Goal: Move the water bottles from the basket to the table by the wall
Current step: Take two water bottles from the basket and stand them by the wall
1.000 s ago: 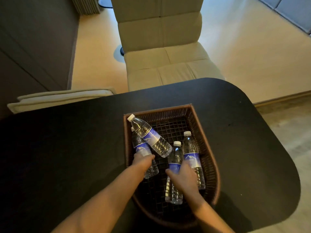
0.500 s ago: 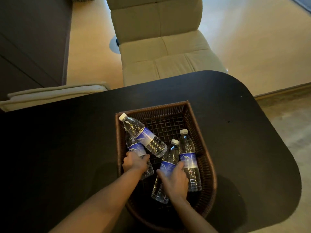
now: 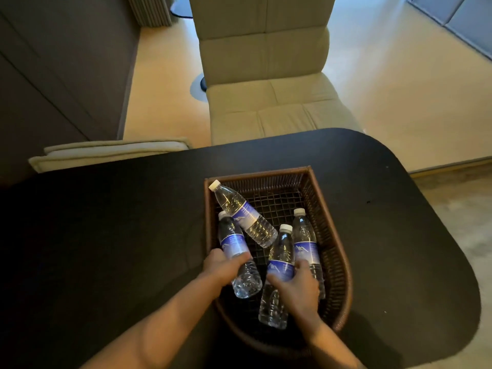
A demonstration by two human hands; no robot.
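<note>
Basket [image 3: 332,230], four bottles inside — left hand [image 3: 223,267] wrapped round the left bottle [image 3: 235,249], right hand [image 3: 298,286] round the middle bottle [image 3: 279,262]. Lift straight up, clearing the leaning top bottle [image 3: 243,213].

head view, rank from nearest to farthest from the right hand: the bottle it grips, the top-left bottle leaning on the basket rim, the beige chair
1. Gripped bottle, under the right hand, mid-basket.
2. Top-left bottle, at the basket's far left corner.
3. Beige chair, beyond the table's far edge.
</note>
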